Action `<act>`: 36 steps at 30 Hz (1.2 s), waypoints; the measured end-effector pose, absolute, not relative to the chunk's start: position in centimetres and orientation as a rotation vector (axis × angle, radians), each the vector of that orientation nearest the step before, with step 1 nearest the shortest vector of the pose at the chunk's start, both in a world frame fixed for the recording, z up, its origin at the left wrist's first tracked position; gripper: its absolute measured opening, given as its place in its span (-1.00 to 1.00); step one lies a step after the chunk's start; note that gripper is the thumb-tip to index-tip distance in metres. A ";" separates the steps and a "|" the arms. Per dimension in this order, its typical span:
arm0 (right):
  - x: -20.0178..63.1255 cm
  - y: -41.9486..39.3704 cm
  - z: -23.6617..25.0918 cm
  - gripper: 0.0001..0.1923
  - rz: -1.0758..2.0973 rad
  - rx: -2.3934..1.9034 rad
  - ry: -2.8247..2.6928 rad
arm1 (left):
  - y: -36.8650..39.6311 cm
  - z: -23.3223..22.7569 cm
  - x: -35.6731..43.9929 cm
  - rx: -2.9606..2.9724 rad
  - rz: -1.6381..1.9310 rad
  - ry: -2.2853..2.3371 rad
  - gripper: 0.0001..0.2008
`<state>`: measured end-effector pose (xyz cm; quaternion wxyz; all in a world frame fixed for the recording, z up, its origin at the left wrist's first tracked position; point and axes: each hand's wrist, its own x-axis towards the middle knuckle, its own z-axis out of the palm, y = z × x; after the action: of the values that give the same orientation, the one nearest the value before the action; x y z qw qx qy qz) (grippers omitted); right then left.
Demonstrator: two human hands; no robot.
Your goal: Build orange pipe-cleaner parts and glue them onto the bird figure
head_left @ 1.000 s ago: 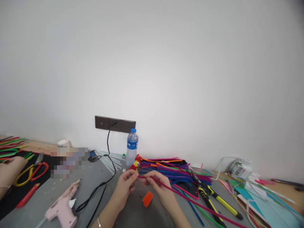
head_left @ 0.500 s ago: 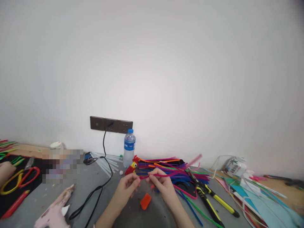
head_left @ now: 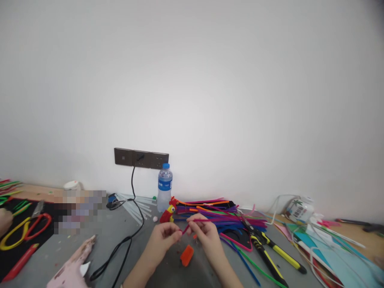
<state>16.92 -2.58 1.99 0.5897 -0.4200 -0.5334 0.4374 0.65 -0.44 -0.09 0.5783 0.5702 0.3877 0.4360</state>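
Note:
Between my two hands is a magenta pipe cleaner (head_left: 186, 229). My left hand (head_left: 164, 239) pinches one end of it between thumb and fingers. My right hand (head_left: 203, 232) grips it further along, and the stem runs up and over those fingers to the right. Just beyond my left hand stands a red and yellow pipe-cleaner chicken (head_left: 169, 212) with a googly eye. An orange block-like piece (head_left: 187, 256) lies on the grey table below and between my hands. Behind my right hand spreads a pile of coloured pipe cleaners (head_left: 216, 214).
Yellow-black pliers (head_left: 270, 250) lie right. A water bottle (head_left: 165, 190) stands by the wall. Left are a pink glue gun (head_left: 75, 266), a black cable (head_left: 127, 240), glue sticks (head_left: 132, 210) and scissors (head_left: 30, 228). Another person's hand (head_left: 4, 222) is at far left; paper sheets (head_left: 339, 256) lie far right.
The pipe cleaner between my hands now bends upward from left to right, where it ran nearly level before. My left hand sits slightly lower. The view has shifted slightly.

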 end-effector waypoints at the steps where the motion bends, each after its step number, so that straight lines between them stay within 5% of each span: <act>1: 17.1 -2.6 2.1 -0.61 1.021 -0.990 -1.258 | -0.8 0.2 0.7 1.435 0.982 0.903 -0.74; 9: 18.1 -2.2 1.6 -0.59 1.064 -1.024 -1.315 | -1.5 0.1 0.9 1.667 0.880 1.016 -0.88; 17: 17.9 -2.3 1.5 -0.60 1.075 -0.972 -1.150 | 0.4 -0.5 0.7 0.914 1.158 0.967 -0.45; 36: 17.0 -2.3 1.7 -0.58 1.070 -0.986 -1.310 | -1.6 0.3 0.9 1.849 0.903 1.055 -0.89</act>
<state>16.97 -2.33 1.68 0.5578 -0.4181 -0.5552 0.4536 0.90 -1.58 0.30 0.4028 0.7318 0.4175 0.3575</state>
